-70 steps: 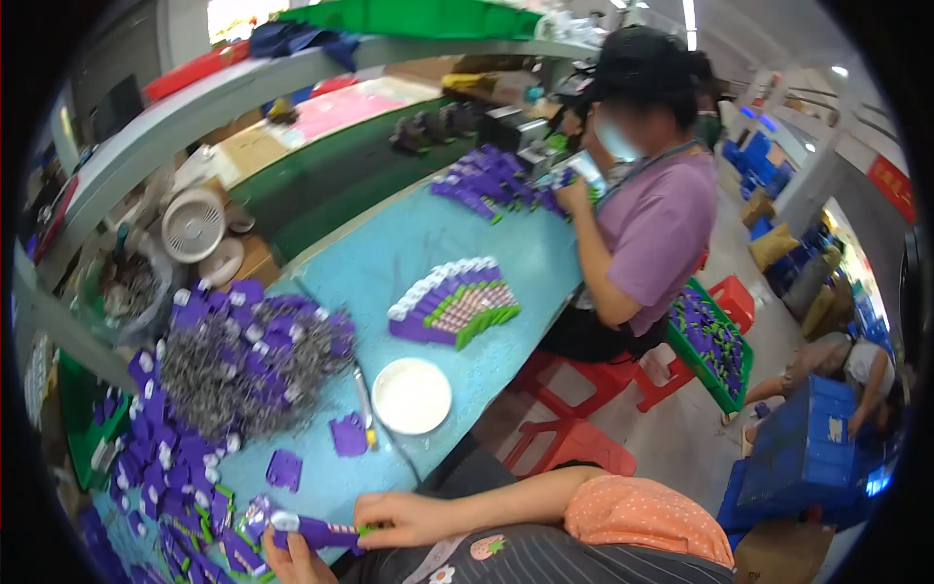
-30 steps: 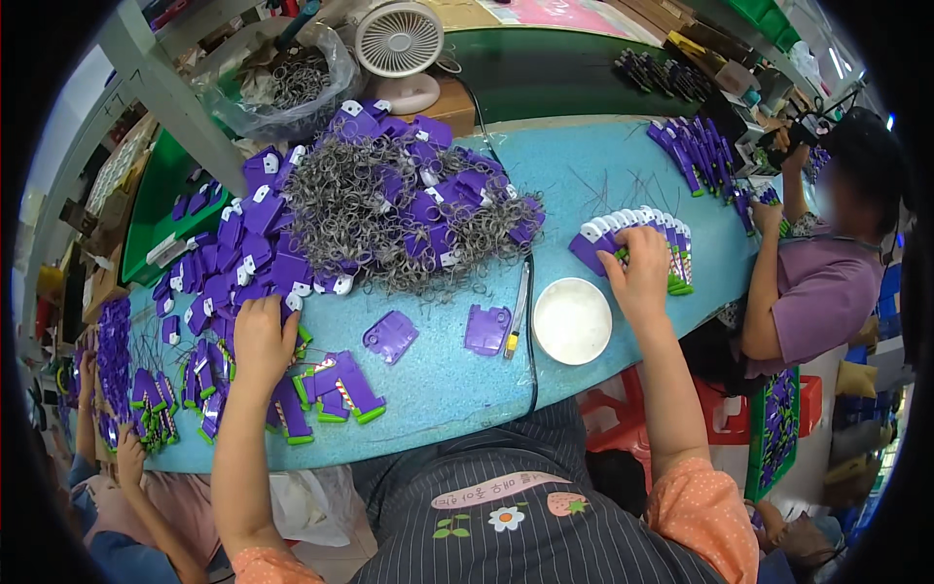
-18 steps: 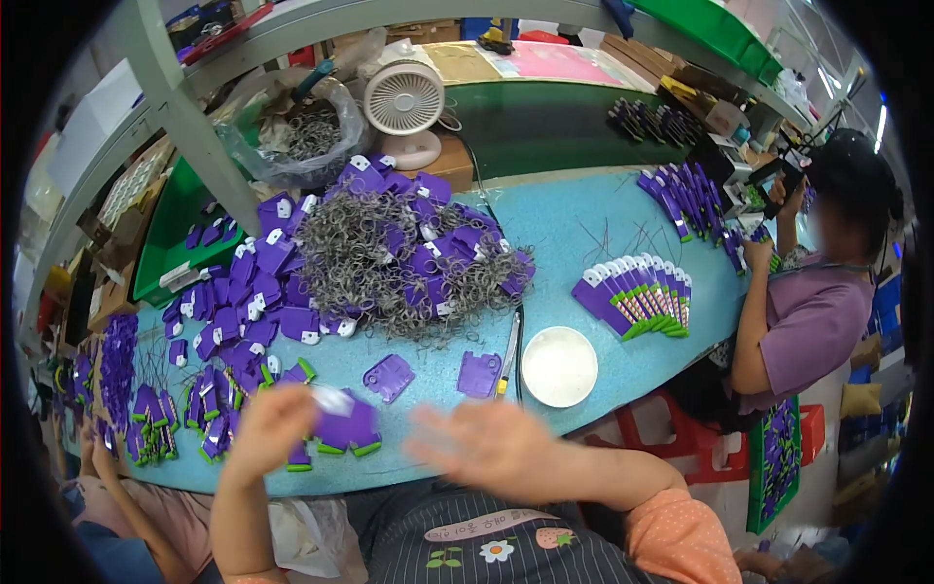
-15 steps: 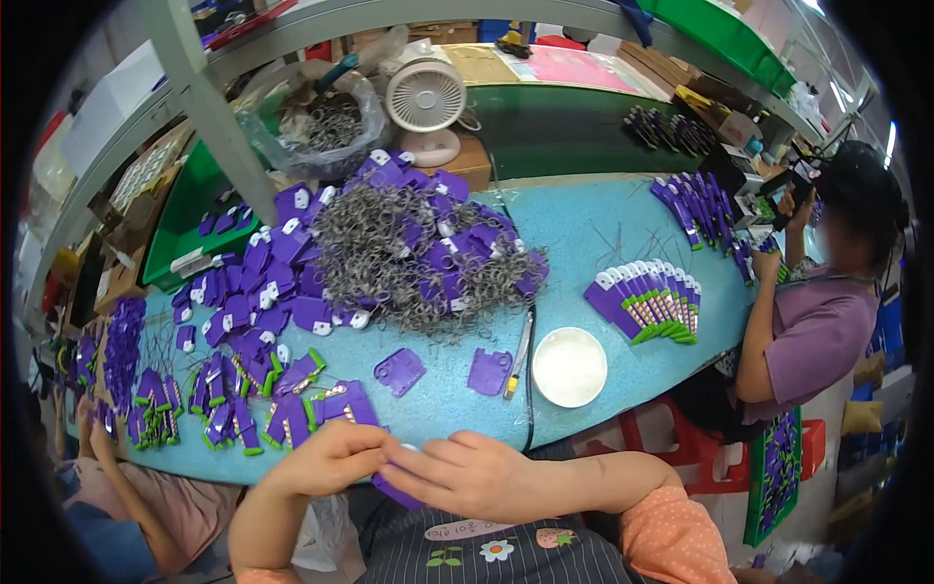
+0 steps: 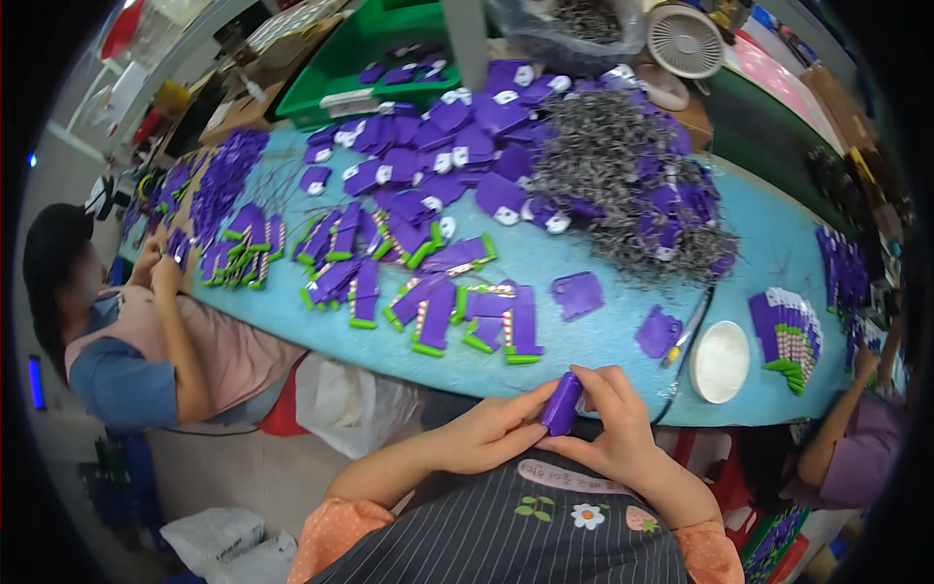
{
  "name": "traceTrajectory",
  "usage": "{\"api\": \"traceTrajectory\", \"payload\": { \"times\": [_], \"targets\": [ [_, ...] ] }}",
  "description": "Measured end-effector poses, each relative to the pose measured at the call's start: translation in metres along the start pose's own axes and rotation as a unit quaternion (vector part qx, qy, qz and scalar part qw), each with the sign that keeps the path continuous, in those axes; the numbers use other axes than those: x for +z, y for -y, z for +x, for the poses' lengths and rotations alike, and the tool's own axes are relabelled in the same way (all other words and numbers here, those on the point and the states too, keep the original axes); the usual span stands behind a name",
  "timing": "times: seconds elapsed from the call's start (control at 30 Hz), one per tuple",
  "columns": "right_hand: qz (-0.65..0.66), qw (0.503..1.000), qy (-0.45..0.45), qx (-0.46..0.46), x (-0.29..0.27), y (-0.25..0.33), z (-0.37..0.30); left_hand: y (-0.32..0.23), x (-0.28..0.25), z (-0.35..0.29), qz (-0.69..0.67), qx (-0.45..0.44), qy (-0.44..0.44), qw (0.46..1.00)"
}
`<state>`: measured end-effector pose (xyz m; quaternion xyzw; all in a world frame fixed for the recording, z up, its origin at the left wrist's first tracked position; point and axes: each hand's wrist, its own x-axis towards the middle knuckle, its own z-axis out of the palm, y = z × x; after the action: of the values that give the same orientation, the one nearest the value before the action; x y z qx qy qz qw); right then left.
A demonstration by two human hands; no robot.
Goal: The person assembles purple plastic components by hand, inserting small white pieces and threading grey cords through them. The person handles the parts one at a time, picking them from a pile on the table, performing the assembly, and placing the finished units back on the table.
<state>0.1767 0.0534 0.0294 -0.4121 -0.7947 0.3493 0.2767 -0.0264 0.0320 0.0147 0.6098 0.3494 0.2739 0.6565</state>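
A small purple plastic piece (image 5: 561, 405) is held upright between my two hands, just in front of my apron. My left hand (image 5: 501, 424) grips its left side with the fingertips. On the other side, my right hand (image 5: 613, 420) pinches it between thumb and fingers. Beyond my hands on the blue table lie two loose flat purple plates (image 5: 579, 295). Finished-looking purple pieces with green ends and striped strips (image 5: 433, 319) lie in a loose group to the left.
A heap of grey wire springs (image 5: 613, 185) covers purple parts with white tips (image 5: 501, 195). A white bowl (image 5: 720, 362) stands right, beside a utility knife (image 5: 691, 329) and a fanned stack (image 5: 786, 336). Behind are a green bin (image 5: 375, 88) and a fan (image 5: 684, 41). Co-workers sit on both sides.
My view has swung left, bringing the left co-worker into sight. The purple piece has been lifted and turned upright between my hands, which have moved apart around it.
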Motion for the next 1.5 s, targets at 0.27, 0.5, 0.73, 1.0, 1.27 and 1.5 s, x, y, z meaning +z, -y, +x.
{"api": "traceTrajectory", "payload": {
  "times": [0.27,0.5,0.73,1.0,1.27,1.5],
  "targets": [
    [-0.019,0.995,-0.093,0.019,0.016,-0.004,-0.003,0.025,0.0,-0.008,-0.051,-0.036,-0.211,0.975],
    [-0.164,0.983,-0.03,-0.074,0.018,0.015,0.035,0.036,-0.081,-0.033,-0.193,0.025,-0.396,0.897],
    [-0.207,0.971,0.056,-0.109,0.049,-0.012,0.037,0.069,-0.041,0.004,-0.095,0.079,-0.4,0.908],
    [0.263,0.953,-0.149,-0.03,-0.005,-0.007,0.009,0.022,-0.017,0.006,-0.308,0.066,-0.274,0.909],
    [0.42,0.899,0.058,0.112,0.035,-0.004,-0.017,0.005,0.012,0.004,-0.409,0.078,-0.27,0.868],
    [0.38,0.903,-0.088,0.181,-0.008,-0.021,0.026,0.018,0.026,-0.002,-0.36,-0.049,-0.138,0.921]
  ]
}}
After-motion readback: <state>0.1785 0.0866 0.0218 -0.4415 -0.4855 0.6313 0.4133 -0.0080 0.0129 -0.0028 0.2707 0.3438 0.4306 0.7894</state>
